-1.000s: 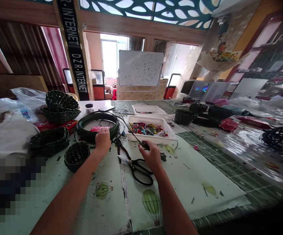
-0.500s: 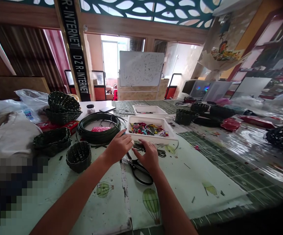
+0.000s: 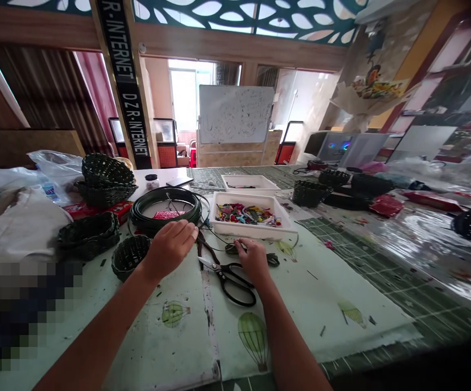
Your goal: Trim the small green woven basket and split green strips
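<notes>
- Head view, seen from the side of the room: black-handled scissors (image 3: pixel 235 288) lie flat on the balloon-printed table cover (image 3: pixel 320 304), and everything else sits around them.
- Left hand (image 3: pixel 170 248), up and left of the scissors: fingers curled close together; whether they pinch anything, I cannot tell.
- Right hand (image 3: pixel 255 262), just above the finger loops: fingers bent down, nearly closed, on or against a small loop of dark strand (image 3: pixel 232 248); the grip itself is hidden.
- Beyond the blades: pliers (image 3: pixel 199 247), a thin dark wire (image 3: pixel 213 237), a dark green coil (image 3: pixel 144 213) and a white tray (image 3: pixel 251 232) of coloured pieces.
- Left of the scissors: a small woven basket (image 3: pixel 129 256).
- Handling: the strand is best kept close to the fingertips and clear of the blades and pliers, where it could snag.
</notes>
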`<state>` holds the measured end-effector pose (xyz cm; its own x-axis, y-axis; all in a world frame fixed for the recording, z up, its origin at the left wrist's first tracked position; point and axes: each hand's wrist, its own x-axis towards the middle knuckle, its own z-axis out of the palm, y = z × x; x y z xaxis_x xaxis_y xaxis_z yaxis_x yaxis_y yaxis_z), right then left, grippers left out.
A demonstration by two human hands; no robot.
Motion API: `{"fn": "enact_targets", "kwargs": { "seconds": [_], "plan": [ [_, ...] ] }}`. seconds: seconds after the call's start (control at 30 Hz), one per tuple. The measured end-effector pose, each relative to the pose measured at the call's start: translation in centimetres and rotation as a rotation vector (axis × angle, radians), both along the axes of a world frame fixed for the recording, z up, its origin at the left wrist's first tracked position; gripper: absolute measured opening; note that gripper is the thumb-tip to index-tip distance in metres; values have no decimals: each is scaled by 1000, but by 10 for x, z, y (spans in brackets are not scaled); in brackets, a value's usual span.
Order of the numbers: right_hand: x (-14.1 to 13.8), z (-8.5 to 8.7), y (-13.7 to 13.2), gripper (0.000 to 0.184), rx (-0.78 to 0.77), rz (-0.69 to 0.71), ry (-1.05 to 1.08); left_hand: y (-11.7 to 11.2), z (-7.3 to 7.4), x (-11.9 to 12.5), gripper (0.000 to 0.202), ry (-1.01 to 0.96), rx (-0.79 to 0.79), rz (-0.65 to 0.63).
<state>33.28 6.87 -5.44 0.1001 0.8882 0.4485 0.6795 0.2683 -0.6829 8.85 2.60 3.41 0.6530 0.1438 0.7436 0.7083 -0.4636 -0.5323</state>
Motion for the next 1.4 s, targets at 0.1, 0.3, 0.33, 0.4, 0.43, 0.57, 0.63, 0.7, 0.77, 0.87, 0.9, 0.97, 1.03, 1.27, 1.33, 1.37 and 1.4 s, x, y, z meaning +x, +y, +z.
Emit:
{"fn": "enact_targets", "kwargs": {
  "seconds": [0.1,0.3,0.33,0.4,0.43,0.57,0.63,0.7,0.77,0.87,0.9,0.97,1.03,1.27,1.33,1.37,1.4],
  "plan": [
    [-1,2,-1,24,-32,2,179,-5,-13,4,14,86,-3,-32],
    [-3,11,-6,41,-269,261,659,-2,-41,18,12,43,-69,-16],
    [-2,13,-7,44,-311,323,735,0,-44,20,12,33,-82,-4],
    [-2,17,-9,47,-366,421,874,3,-48,27,12,5,-121,22],
    [-2,18,-9,47,-380,458,937,5,-49,30,13,-12,-146,39],
    [-5,20,-12,30,-391,567,1124,10,-53,41,20,-94,-287,100],
    [-9,20,-13,31,-391,604,1167,12,-54,45,21,-141,-382,114],
    [-12,20,-15,29,-381,620,1191,11,-54,48,22,-198,-491,114],
    [-13,20,-15,26,-351,607,1214,10,-54,50,20,-267,-613,99],
    [-9,20,-14,27,-283,552,1261,7,-51,48,14,-357,-820,27],
    [-7,20,-13,28,-262,530,1275,6,-50,47,13,-374,-888,-11],
    [-4,19,-11,32,-231,490,1288,5,-47,42,13,-393,-1007,-87],
    [-1,18,-9,36,-205,451,1273,5,-46,37,14,-399,-1096,-144],
    [6,10,0,46,-108,226,968,6,-45,21,17,-428,-1111,-168],
    [8,7,2,47,-110,133,791,10,-37,17,20,-489,-991,-99],
    [9,5,2,43,-117,86,685,13,-31,13,23,-521,-913,-53],
    [9,4,2,36,-126,43,573,16,-24,10,25,-545,-832,-5]
  ]
}}
